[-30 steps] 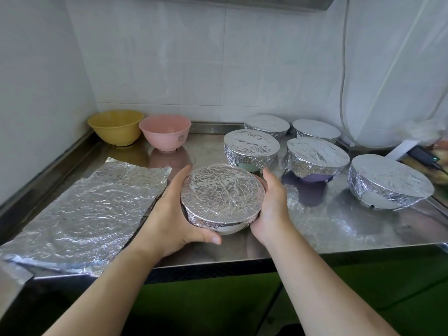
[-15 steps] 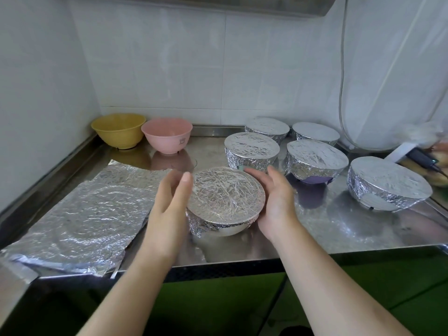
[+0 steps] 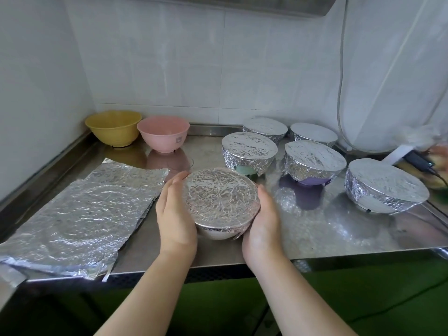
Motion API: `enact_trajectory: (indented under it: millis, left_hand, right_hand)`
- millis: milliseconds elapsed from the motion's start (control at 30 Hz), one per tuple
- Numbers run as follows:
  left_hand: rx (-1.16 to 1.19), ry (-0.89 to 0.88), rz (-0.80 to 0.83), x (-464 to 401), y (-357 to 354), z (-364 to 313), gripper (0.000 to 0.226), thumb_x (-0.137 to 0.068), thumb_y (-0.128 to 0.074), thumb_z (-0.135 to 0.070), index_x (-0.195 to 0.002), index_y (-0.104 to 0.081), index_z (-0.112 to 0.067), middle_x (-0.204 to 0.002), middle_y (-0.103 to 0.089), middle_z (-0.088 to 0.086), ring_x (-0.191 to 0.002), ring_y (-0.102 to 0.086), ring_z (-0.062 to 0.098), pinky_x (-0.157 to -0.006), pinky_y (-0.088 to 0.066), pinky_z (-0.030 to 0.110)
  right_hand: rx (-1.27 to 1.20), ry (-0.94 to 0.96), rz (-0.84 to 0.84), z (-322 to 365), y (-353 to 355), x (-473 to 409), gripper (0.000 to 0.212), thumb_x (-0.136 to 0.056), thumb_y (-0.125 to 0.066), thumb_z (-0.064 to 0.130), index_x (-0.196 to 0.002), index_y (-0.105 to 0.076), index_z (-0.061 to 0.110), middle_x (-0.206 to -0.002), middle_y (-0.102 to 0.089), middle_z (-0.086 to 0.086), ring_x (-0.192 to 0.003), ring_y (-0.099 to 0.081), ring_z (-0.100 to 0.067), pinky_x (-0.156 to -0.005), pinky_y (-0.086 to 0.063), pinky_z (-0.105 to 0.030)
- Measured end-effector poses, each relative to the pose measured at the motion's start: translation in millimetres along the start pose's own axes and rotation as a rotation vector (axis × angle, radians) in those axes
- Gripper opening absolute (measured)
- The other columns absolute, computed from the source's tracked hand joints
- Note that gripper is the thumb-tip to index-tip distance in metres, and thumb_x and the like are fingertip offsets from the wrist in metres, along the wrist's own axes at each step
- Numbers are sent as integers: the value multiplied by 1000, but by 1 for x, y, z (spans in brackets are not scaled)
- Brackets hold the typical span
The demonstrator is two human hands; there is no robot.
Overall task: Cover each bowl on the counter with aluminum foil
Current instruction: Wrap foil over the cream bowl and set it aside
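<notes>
A foil-covered bowl (image 3: 221,198) stands near the front edge of the steel counter (image 3: 327,234). My left hand (image 3: 175,214) presses its left side and my right hand (image 3: 263,224) its right side, fingers straight along the foil rim. An uncovered yellow bowl (image 3: 114,127) and an uncovered pink bowl (image 3: 163,133) stand at the back left. Loose foil sheets (image 3: 80,214) lie flat on the left. Several more foil-covered bowls (image 3: 249,151) stand at the back right.
White tiled walls close off the back and left. A white cable (image 3: 340,93) hangs at the right, above a black device (image 3: 419,161) at the counter's right end. The counter's front edge runs just below my wrists.
My left hand let go of its grip around the bowl, lifted off, and now lies flat against the bowl's left side. The right hand slid down along the right rim.
</notes>
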State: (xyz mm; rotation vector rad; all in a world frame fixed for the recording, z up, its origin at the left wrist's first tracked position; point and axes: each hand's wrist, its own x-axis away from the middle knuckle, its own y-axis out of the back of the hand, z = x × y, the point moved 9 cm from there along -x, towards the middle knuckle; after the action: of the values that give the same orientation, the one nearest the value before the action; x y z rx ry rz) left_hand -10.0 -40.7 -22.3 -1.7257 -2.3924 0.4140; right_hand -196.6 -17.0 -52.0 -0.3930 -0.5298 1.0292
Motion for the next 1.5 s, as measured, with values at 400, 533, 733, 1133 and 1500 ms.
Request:
enact_trajectory:
  millis: [400,533,733,1133,1500]
  left_hand:
    - [55,73,-25,18,0,18,32,-105,-48,-35,-133,-65,-30,-135,-62,-18,-130,-53,1,-119,-34,33]
    - [108,125,-85,17,2,28,26,-104,-48,-43,-124,-65,-39,-133,-62,-23,-130,-53,2,-123,-31,37]
    - [67,107,-108,19,4,27,52,-108,-42,-49,-155,-47,-28,-157,-45,-16,-143,-40,2,-127,-25,36]
    - [-28,114,72,6,11,29,56,-104,-43,-64,-155,-46,-39,-144,-38,-33,-137,-33,-8,-117,-20,26]
    - [107,242,109,-6,4,49,64,-87,-56,-69,-143,-59,-39,-148,-57,-17,-140,-49,8,-123,-30,44]
  right_hand:
    - [-172,-21,-106,2,-8,11,48,-107,-45,49,-122,-76,15,-112,-80,-10,-110,-75,-29,-97,-58,-43]
    - [-202,-36,-122,-5,-8,10,48,-108,-44,45,-125,-75,12,-112,-80,-10,-109,-75,-29,-89,-58,-38]
    - [-213,-17,-142,-4,-8,11,45,-108,-46,41,-125,-74,11,-113,-80,-11,-111,-74,-31,-96,-58,-41]
    - [71,3,-28,13,9,0,47,-105,-47,51,-113,-78,16,-108,-81,-8,-107,-75,-27,-97,-56,-43]
    - [453,173,284,56,-35,-9,46,-86,-65,41,-116,-79,9,-117,-80,-2,-112,-73,-10,-112,-46,-35]
